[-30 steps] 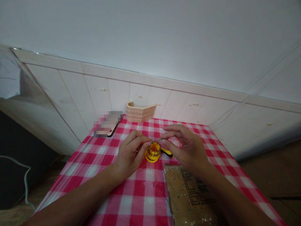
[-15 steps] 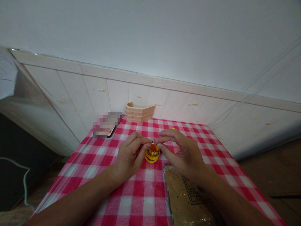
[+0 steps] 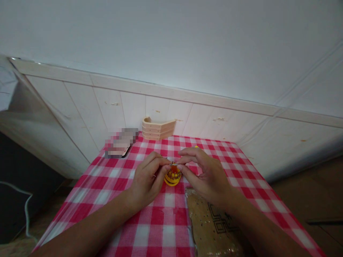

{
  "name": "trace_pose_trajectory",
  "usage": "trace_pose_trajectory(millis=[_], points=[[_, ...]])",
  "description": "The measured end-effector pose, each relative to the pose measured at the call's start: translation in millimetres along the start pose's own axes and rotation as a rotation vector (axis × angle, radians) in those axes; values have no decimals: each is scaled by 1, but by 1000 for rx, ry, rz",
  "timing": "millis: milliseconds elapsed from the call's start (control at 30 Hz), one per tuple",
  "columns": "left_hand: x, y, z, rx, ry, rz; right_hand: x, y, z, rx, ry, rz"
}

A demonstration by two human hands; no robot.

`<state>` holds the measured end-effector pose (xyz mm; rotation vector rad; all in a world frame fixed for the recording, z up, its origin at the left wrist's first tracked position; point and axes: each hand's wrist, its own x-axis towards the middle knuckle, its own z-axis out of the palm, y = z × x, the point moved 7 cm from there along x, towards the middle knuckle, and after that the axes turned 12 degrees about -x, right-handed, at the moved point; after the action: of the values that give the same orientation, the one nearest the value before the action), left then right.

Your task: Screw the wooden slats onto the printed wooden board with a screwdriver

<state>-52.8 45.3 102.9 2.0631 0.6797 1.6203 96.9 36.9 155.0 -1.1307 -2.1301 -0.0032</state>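
Observation:
My left hand (image 3: 150,176) is closed, its thumb and forefinger pinching a small thin metallic piece (image 3: 173,164). The piece spans the short gap between the two hands, too small for me to tell its kind. At its other end, my right hand (image 3: 205,175) has its thumb and a finger pinched together, with the forefinger raised above. Just below the fingertips stands a round yellow tub (image 3: 172,182) on the checked tablecloth. Something orange and small dark bits show in the tub's top; the fingers partly cover its edges.
A plastic-wrapped brown board with a black line pattern (image 3: 207,225) lies under my right forearm. Toward the wall are a pale curved wooden object (image 3: 158,130) and a phone-like item (image 3: 122,142), partly pixelated. A red-and-white checked cloth (image 3: 150,217) covers the table.
Both hands keep their pinch above the tub, with only slight finger movement. The whole view has shifted a little.

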Motion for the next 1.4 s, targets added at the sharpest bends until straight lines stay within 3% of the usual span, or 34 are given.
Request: trace_pose_trajectory(millis=[200, 1167, 1400], points=[[0, 0, 1, -20, -12, 3, -3, -8, 1, -53, 14, -102], [2, 7, -1, -39, 13, -31, -4, -3, -2, 104, 39, 0], [3, 8, 0, -34, 18, -21, -4, -4, 0, 106, -11, 12]])
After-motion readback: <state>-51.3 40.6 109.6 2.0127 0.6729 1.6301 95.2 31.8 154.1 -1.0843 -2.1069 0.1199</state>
